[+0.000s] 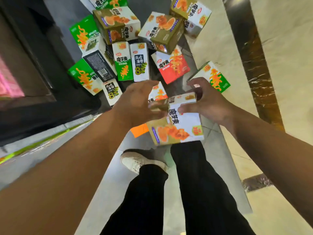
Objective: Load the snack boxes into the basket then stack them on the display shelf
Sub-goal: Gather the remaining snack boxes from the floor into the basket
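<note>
Head cam only, so here's what we got: we were standing over a pile of snack boxes (pixel 140 61) dumped on the floor (pixel 118 175), with green, olive, white and a red box (pixel 172 65) all tumbled against each other. Up in front of our legs was one olive box (pixel 177 129), off the floor and tilted. Our right hand (pixel 208 102) had its grip clamped on the box's top end, thumb on the near face and fingers curled over the far edge. Our left hand (pixel 140 102) was at the box's left end, fingertips touching it, but it was so blurred we couldn't tell if that grip was closed. A green box (pixel 215 77) lay just past the right hand.
</note>
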Demonstrator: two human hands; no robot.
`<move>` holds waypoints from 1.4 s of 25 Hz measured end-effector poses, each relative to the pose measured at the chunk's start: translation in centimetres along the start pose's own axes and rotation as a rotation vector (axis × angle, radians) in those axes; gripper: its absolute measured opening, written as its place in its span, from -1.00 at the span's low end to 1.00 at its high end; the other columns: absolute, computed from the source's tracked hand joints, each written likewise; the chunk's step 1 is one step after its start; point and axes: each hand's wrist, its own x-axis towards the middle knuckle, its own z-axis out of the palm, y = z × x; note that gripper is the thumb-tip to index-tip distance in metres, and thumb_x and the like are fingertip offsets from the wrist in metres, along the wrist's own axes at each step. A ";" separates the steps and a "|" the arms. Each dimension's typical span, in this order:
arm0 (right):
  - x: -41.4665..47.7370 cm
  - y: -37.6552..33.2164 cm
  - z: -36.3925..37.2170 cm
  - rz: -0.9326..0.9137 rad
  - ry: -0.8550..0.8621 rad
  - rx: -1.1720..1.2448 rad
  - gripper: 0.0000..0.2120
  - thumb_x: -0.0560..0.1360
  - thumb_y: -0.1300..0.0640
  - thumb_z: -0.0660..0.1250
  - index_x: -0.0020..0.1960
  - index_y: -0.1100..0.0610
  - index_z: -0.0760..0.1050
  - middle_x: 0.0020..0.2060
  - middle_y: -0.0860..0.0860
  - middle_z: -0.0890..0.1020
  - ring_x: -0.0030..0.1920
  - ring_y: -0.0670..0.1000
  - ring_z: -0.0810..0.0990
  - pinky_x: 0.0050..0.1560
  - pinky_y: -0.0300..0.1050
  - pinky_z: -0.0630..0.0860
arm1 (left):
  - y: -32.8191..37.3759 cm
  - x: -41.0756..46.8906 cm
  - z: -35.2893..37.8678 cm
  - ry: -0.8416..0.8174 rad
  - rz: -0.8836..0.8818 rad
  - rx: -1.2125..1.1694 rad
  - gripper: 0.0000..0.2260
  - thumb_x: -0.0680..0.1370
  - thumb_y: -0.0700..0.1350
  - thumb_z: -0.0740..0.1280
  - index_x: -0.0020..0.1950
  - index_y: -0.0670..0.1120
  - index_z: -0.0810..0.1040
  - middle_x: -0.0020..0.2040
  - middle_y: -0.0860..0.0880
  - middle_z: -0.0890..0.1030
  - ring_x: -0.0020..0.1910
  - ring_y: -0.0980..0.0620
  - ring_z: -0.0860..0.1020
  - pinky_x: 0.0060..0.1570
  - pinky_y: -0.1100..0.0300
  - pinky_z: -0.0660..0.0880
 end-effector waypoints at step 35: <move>9.3 2.6 23.1 0.018 0.053 -0.156 -0.38 0.43 0.16 0.46 0.38 0.13 0.23 0.05 0.05 0.57 -0.03 0.06 0.60 -0.14 -0.20 0.47 | -22.2 -15.8 9.0 0.451 -1.053 -1.039 -0.42 0.49 0.22 0.39 0.42 0.00 0.38 0.11 0.00 0.54 -0.05 -0.02 0.56 -0.23 0.20 0.48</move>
